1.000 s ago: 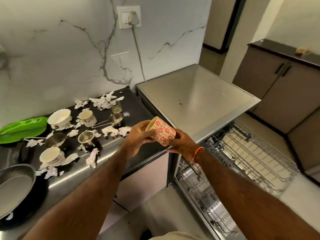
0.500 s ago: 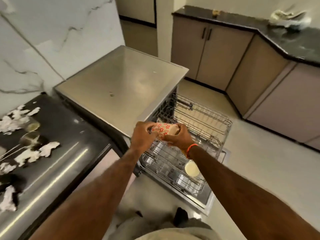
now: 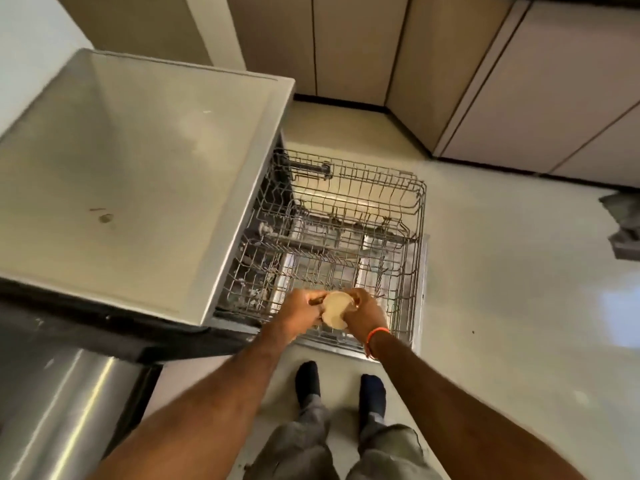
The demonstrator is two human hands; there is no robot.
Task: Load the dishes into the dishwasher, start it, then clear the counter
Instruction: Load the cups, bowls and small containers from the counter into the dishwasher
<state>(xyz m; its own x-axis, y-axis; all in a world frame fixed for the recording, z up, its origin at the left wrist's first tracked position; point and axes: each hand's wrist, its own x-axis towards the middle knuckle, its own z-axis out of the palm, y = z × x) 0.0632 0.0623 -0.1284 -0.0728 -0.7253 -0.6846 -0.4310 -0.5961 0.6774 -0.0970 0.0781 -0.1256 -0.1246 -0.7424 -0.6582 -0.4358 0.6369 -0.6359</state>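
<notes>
Cup [image 3: 335, 309]: pale underside showing, held over near edge of pulled-out dishwasher rack [image 3: 412, 258].
Left hand [image 3: 300, 314]: fingers curled round cup.
Right hand [image 3: 364, 311]: fingers curled round cup, orange wristband [image 3: 373, 335].

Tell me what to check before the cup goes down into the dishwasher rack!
1. Both hands hold the cup: left hand and right hand grip it. Ok.
2. Cup turned so its pale flat end faces up: ok.
3. Rack pulled out: ok.
4. Free spot in the rack under the cup: cannot tell, the hands hide it.
5. Feet clear of the rack: ok.
</notes>
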